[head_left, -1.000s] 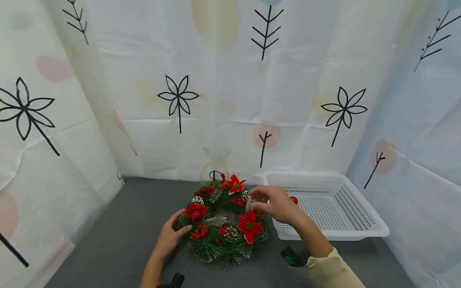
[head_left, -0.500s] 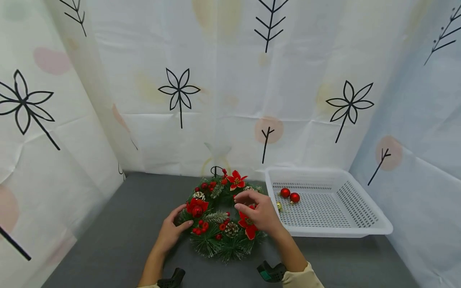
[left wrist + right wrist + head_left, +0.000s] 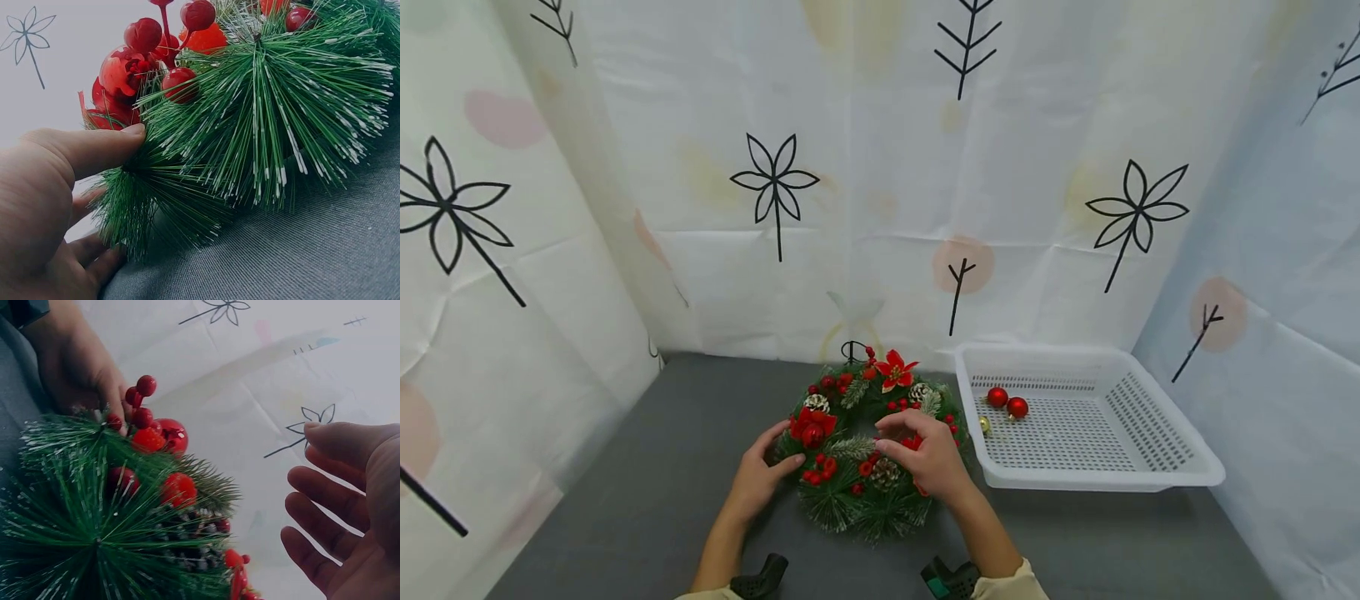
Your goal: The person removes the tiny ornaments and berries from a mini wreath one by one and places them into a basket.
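Note:
A green Christmas wreath [image 3: 829, 507] with red berries, pinecones and red poinsettias lies on the dark table. My left hand [image 3: 756, 482] grips its left side, the thumb [image 3: 112, 149] on the needles and the other fingers low at the outer edge. Close to that thumb, a shiny red bauble [image 3: 174, 436] sits among the decorations. My right hand [image 3: 934, 462] hovers over the wreath's right half, fingers loosely bent with nothing between them. It covers much of the lower right poinsettia in the head view.
A white plastic basket [image 3: 1097, 479] stands right of the wreath. Inside are two red baubles [image 3: 1017, 407] and a gold one [image 3: 984, 425]. Patterned white cloth [image 3: 865, 167] walls in the dark grey table [image 3: 685, 425] at the back and sides.
My right hand has moved left and toward me from the basket side of the wreath, uncovering the baubles in the basket. My left hand keeps its hold; the view has tipped slightly.

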